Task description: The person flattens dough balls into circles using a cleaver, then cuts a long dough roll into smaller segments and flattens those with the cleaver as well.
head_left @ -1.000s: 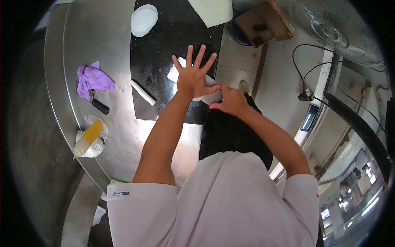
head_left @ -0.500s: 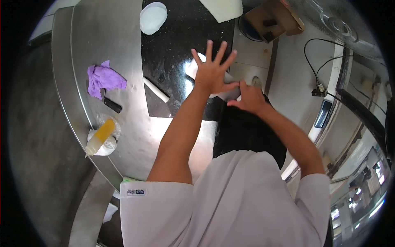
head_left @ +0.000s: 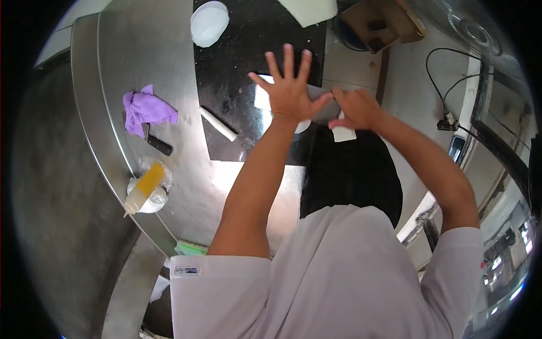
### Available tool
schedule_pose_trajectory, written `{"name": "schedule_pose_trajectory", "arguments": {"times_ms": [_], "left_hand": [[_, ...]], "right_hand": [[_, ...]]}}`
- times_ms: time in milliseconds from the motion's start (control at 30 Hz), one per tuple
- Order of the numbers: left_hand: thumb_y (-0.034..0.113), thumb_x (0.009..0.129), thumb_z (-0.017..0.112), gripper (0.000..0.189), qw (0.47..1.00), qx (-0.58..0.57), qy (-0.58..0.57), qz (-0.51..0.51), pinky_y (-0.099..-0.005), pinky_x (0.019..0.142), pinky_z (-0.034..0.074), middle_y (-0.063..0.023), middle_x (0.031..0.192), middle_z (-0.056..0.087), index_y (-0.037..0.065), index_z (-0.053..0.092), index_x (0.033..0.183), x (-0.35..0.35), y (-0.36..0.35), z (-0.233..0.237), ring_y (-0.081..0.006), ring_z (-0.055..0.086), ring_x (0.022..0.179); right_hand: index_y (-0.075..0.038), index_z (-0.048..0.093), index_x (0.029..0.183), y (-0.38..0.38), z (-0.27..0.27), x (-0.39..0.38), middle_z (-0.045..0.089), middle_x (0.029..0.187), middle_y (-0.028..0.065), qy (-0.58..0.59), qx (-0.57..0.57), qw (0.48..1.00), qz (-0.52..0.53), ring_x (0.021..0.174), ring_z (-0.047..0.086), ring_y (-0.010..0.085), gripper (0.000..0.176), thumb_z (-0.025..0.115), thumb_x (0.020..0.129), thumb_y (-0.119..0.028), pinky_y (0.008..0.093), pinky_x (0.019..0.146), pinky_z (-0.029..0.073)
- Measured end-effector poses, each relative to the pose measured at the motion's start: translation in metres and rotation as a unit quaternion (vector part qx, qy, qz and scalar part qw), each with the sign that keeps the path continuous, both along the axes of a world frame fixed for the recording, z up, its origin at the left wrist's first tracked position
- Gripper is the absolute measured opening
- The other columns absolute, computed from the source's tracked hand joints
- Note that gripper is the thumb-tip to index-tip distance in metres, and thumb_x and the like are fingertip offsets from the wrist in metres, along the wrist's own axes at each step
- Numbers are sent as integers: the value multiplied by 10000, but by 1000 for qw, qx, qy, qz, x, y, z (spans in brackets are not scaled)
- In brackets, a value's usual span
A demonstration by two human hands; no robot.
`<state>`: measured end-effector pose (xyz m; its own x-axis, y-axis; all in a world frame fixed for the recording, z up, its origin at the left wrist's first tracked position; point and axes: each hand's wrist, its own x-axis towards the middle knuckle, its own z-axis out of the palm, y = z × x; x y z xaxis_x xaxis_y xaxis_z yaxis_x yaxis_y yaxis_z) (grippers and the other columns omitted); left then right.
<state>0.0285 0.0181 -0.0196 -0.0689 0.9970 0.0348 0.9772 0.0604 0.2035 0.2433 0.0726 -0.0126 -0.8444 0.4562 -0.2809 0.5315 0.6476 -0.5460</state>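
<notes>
My left hand (head_left: 291, 96) is spread over the black worktop (head_left: 231, 68), fingers apart and palm down. Beneath it, a white, dough-like sheet (head_left: 263, 97) shows beside the palm; its middle is hidden. My right hand (head_left: 357, 110) is closed on the near end of a flat grey, blade-like piece (head_left: 323, 101), whose exact kind I cannot make out. The left thumb reaches to this piece. Below the right fingers a pale strip (head_left: 344, 134) shows past the worktop's edge. A short white rolling pin (head_left: 218, 124) lies left of my left forearm.
A white bowl-like item (head_left: 209, 25) and a pale sheet (head_left: 309, 10) are at the far end. On the steel table (head_left: 152, 45) are a purple cloth (head_left: 148, 108), a black-handled knife (head_left: 160, 147) and a yellow squeeze bottle (head_left: 145, 185). A cardboard box (head_left: 370, 25) stands far right.
My left hand has shifted slightly up and left across the worktop. My right hand has moved right and up, and the pale strip below it has come into view.
</notes>
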Motion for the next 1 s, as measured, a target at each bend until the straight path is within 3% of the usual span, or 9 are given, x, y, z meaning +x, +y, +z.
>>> {"name": "schedule_pose_trajectory", "arguments": {"times_ms": [167,200,300,400,567,767,900,967,1000], "left_hand": [[831,725,624,1144,995,20,1,97,-877,1030,52,-169,1708,143,286,218,1646,-16,13,5,-524,73,1540],[830,720,629,1143,998,11,-7,63,-876,1035,47,-173,1709,136,291,226,1644,-17,6,5,-528,65,1540],[849,689,634,1156,999,-28,-15,14,-874,1041,34,-175,1708,137,292,267,1634,-1,-15,5,-536,50,1539],[851,693,627,1163,999,-36,-13,16,-875,1038,42,-171,1706,147,260,279,1632,3,-1,0,-527,77,1539],[844,684,656,1189,991,56,-3,125,-866,1047,57,-171,1694,186,221,288,1628,-19,31,2,-501,129,1535],[861,677,655,1222,998,-35,6,52,-883,1027,40,-212,1698,125,235,243,1642,5,1,0,-559,33,1526],[860,689,617,1210,993,33,-15,116,-880,1028,6,-223,1693,134,200,257,1637,-2,26,-5,-571,41,1519],[876,704,602,1196,990,39,15,131,-885,1023,20,-237,1684,154,211,255,1636,-11,40,-3,-572,70,1515],[876,701,606,1198,994,43,16,104,-886,1023,19,-238,1684,153,219,252,1638,-18,40,-2,-571,63,1517]], "right_hand": [[16,479,1204,67,10,-38,689,885,248,53,29,992,107,831,672,491,880,809,713,-637,544,753,533],[13,481,1210,55,22,-37,689,910,265,12,-44,996,79,880,671,496,912,824,681,-646,551,774,531],[5,483,1220,5,-5,-7,695,947,263,11,-53,998,38,921,674,485,918,833,670,-641,542,769,529],[-4,487,1215,22,1,-4,697,951,249,-31,-29,999,27,938,677,473,888,823,691,-637,523,779,531],[-14,490,1200,85,30,-47,693,948,242,10,46,991,125,947,683,453,797,847,727,-547,510,793,541],[-9,526,1224,45,16,-19,691,1057,252,-58,-98,991,72,1040,671,462,849,934,629,-457,527,864,542],[-37,510,1210,97,0,-32,708,1020,246,98,-59,982,148,966,685,452,822,909,651,-488,506,821,550],[-4,622,1120,111,-21,-47,689,1052,249,80,50,982,162,1018,662,455,480,790,760,-274,546,852,528],[-25,620,1192,108,54,-50,683,1120,237,19,-23,976,214,1047,655,448,570,810,755,-339,532,876,533]]}}
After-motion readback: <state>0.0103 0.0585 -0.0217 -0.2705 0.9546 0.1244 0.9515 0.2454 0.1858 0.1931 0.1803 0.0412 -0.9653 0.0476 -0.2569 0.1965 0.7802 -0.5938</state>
